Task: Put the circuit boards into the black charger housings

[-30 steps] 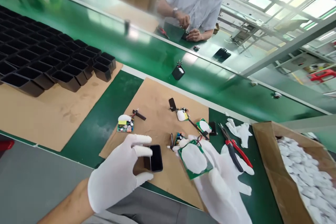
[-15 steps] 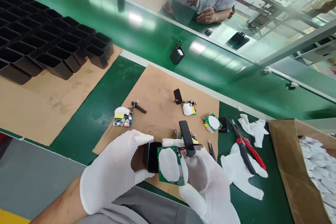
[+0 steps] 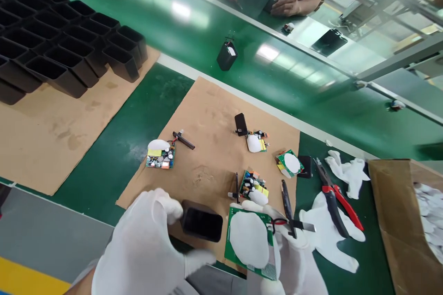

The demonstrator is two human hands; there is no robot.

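In the head view, the black plastic housing (image 3: 201, 221) and the green circuit board (image 3: 232, 256) have come apart: half a second ago the board's edge overlapped the housing's mouth, and now a gap shows between them, while the housing has turned so that its opening lies more sideways. As I judge it, the two are not joined at this moment and the board is wholly outside. The left hand (image 3: 138, 244) is left of the housing, its fingers spread around it, forefinger at the near wall and thumb blurred below; whether either touches, I cannot tell. The right hand (image 3: 294, 253) is right of the housing, its fingers pinching the board, whose white oval pad (image 3: 249, 239) faces up. A black end cap (image 3: 287, 203) hangs by red and black wires on the side away from the housing. Beyond the housing, to its right, a loose component board (image 3: 254, 186) lies on the cardboard sheet (image 3: 214, 110); farther right are red-handled pliers (image 3: 337, 198) on the green tabletop (image 3: 346, 281).
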